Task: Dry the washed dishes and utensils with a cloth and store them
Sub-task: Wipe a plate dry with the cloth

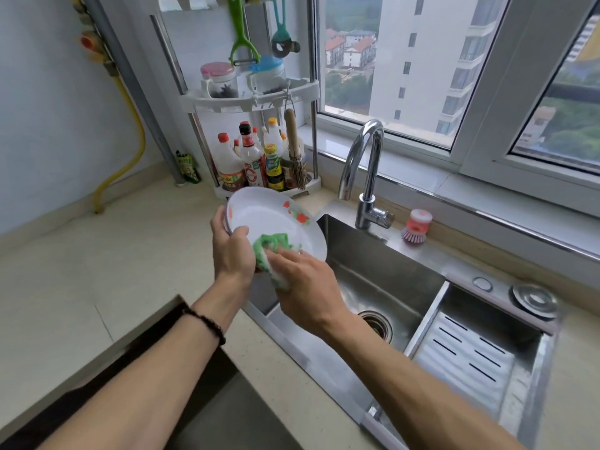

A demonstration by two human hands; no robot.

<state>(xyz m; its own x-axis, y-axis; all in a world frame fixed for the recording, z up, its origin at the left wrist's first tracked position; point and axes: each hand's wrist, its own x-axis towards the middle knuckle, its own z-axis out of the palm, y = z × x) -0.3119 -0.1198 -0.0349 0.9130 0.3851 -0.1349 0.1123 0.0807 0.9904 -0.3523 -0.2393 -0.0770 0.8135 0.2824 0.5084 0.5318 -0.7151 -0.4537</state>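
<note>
Pale stone countertop (97, 271) running along the wall and the window, with a steel double sink (383, 277) set into it. At the back corner a white two-level rack (259, 99) standing on the counter, with bottles (250, 160) on the lower level, and beside it a small green packet (186, 167). Behind the sink, a chrome faucet (367, 167) and a pink dish brush (415, 227) next to it.

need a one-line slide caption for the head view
Left hand holds a tilted floral plate over the sink edge while the right hand wipes it with a green cloth.
</note>
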